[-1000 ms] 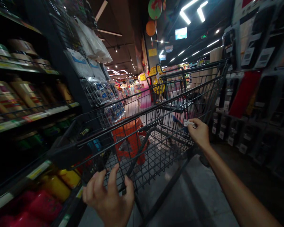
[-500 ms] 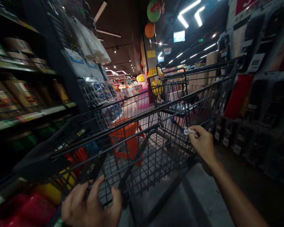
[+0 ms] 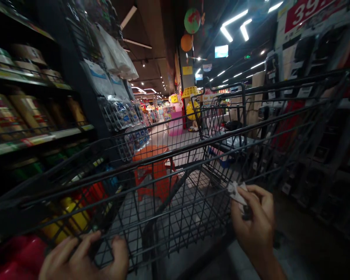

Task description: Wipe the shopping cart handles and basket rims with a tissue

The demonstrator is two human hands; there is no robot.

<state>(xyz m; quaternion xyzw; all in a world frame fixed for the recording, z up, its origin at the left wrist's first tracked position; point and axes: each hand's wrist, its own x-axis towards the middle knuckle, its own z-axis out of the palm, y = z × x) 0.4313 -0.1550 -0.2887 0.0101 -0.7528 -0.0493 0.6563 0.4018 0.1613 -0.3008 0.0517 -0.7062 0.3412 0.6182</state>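
Note:
A dark wire shopping cart (image 3: 166, 155) stands across the view, its side turned toward me and its rails running up to the right. My right hand (image 3: 256, 223) pinches a crumpled white tissue (image 3: 236, 193) between thumb and fingers, just in front of the cart's mesh. Low on the left is my left hand (image 3: 86, 258), fingers apart and holding nothing, near the lower mesh. Whether its fingertips touch the wires I cannot tell. Through the mesh an orange plastic stool (image 3: 150, 152) shows on the floor.
Left, a shelf (image 3: 61, 134) carries jars and bottles, with yellow bottles (image 3: 74, 214) and pink containers (image 3: 23, 252) lower down. Hanging packs (image 3: 121, 112) line its end. Packaged goods (image 3: 332, 132) hang on the right. A pink display (image 3: 175, 123) stands farther down the aisle.
The cart's rails now reach farther right in view. My right hand has come lower and closer, showing more of the tissue. My left hand has shifted left and down.

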